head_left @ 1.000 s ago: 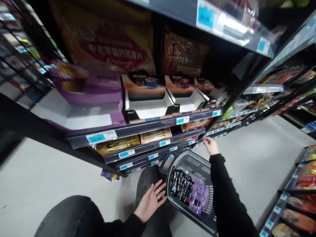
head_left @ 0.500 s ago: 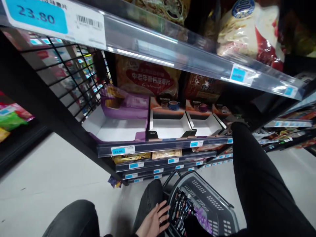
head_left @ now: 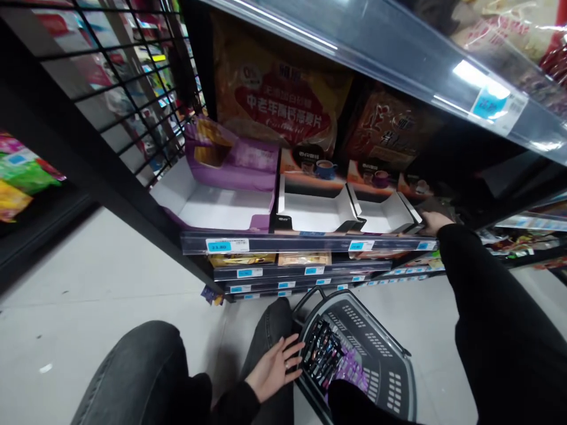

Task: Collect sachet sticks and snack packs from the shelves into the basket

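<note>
My left hand (head_left: pixel 277 367) is open, palm up and fingers spread, resting by my knee at the left rim of the grey shopping basket (head_left: pixel 410 378). In the basket lie several dark slim packets (head_left: pixel 321 354) and several purple packets (head_left: pixel 352 372). My right hand (head_left: pixel 434 223) reaches onto the shelf at the right end of the row of display boxes; its fingers are largely hidden beside the brown box (head_left: pixel 414 184). Left of it stand two open brown-and-white boxes, one with a blue cup picture (head_left: pixel 325 170), and a purple display box (head_left: pixel 239 162), all showing bare white insides.
Bags of oatmeal (head_left: pixel 287 100) stand behind the boxes. Above them runs a shelf edge with a price tag (head_left: pixel 498 106). A black wire grid (head_left: pixel 115 77) and a shelf post (head_left: pixel 110 171) bound the left side. Lower shelves (head_left: pixel 287 273) sit behind the basket.
The view has dropped closer to the boxes, and the upper shelf fills more of the top. My right hand now shows at the row's right end; my left hand stays open by the basket.
</note>
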The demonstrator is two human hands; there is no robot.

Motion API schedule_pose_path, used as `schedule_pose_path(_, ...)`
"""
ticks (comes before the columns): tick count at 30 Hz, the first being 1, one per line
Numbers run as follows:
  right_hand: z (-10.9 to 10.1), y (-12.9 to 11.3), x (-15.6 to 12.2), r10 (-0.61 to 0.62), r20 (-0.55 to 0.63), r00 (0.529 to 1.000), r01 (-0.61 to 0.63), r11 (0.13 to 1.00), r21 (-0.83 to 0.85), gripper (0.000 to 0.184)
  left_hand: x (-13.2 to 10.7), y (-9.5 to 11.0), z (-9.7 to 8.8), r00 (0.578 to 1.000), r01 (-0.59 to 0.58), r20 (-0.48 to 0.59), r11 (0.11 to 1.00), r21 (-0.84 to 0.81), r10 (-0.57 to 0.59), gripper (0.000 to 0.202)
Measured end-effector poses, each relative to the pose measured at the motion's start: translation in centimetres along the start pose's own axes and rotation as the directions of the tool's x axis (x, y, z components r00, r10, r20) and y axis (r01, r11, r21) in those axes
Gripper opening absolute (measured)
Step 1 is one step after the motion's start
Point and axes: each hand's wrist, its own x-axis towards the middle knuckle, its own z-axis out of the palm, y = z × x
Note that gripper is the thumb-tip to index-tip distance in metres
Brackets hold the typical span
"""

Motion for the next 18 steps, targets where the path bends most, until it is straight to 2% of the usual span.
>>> schedule_pose_path(2, -0.4, -0.6, 0.0, -0.014, 0.117, 0.993, 0.023, 0.997, -0.075, 0.077, 0.0, 0.0, 0.0, 1.0, 0.003, 0.009, 1.0, -0.005, -0.003, 0.041)
schedule_pose_path(5, -1.1, -1.6, 0.3, 0.005, 0.207, 0.978, 0.03, 0.986, -0.166, 0.079, 0.1, -0.2, 0.1, 1.0, 0.006, 0.011, 1.0, -0.002, -0.006, 0.04)
schedule_pose_path(9, -1.2, -2.0, 0.4, 0.011, 0.223, 0.975, 0.033, 0.981, -0.191, 0.075, 0.2, -0.3, 0.2, 1.0, 0.008, 0.022, 1.0, 0.002, -0.008, 0.042)
schedule_pose_path(14, -0.7, -1.9, 0.3, 0.126, 0.22, 0.967, -0.076, 0.972, -0.22, 0.063, 0.2, -0.2, 0.1, 0.999, 0.015, 0.035, 1.0, -0.008, -0.014, 0.044)
schedule_pose_path(18, -0.6, -1.4, 0.0, 0.1, 0.169, 0.98, -0.082, 0.99, -0.112, 0.057, 0.2, -0.1, 0.1, 0.999, 0.019, 0.029, 1.0, -0.004, -0.019, 0.043)
